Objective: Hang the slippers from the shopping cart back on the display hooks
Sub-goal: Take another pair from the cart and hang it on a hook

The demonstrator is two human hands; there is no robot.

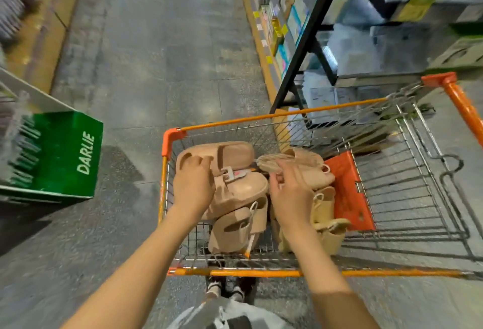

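Reaching into the shopping cart (287,273), both hands sit on the pile of tan slippers (235,192) in its front end. The left hand (193,184) curls its grip on one slipper. The right hand (290,198) pinches another. A green box (65,156) stands left of the cart.

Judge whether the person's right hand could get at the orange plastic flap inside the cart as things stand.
Probably yes. The right hand is already inside the cart, and the orange flap lies just beyond it, with only low tan slippers between and nothing covering it.
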